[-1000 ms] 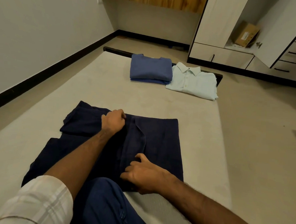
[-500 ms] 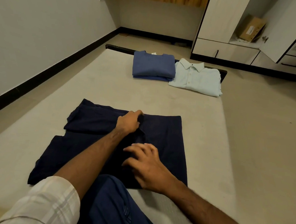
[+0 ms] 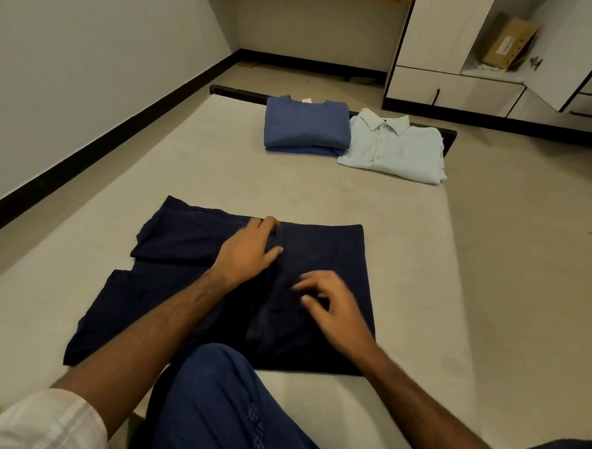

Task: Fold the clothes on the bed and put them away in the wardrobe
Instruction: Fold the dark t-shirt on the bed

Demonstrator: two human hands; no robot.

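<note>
Navy button-front shirt [image 3: 323,260] spread on the pale mattress [image 3: 221,175], partly folded: right side squared off, left side loose with 1 sleeve doubled back and a flap trailing toward the near left corner. Near edge of the shirt hidden behind a raised knee in blue jeans [image 3: 223,402]. Placket and 1 buttonhole faintly readable down the middle; fabric too dark to make out more.

Left hand [image 3: 248,247] laid flat on the shirt by the placket near its far edge, fingers straight and spread, gripping nothing. Right hand [image 3: 331,308] over the shirt's right half, fingers loosely bent and blurred; contact with the cloth impossible to judge, nothing pinched as far as visible. Hands apart, just beside each other across the placket. Left forearm bare, with a pale checked sleeve [image 3: 40,423] cut off at the bottom left corner.

At the far end of the mattress, 2 folded garments: blue sweater [image 3: 305,125] and light mint collared shirt [image 3: 394,150], touching along 1 side, the shirt's far corner overhanging the dark bed frame [image 3: 450,136].

Beyond, white wardrobe [image 3: 431,35] with 1 door swung open, top cut off by the frame edge. Cardboard box [image 3: 508,43] tilted on the open shelf, label unreadable. Drawers with dark handles below and to the right, partly out of view. Wooden panel along the top edge, mostly cropped.
</note>
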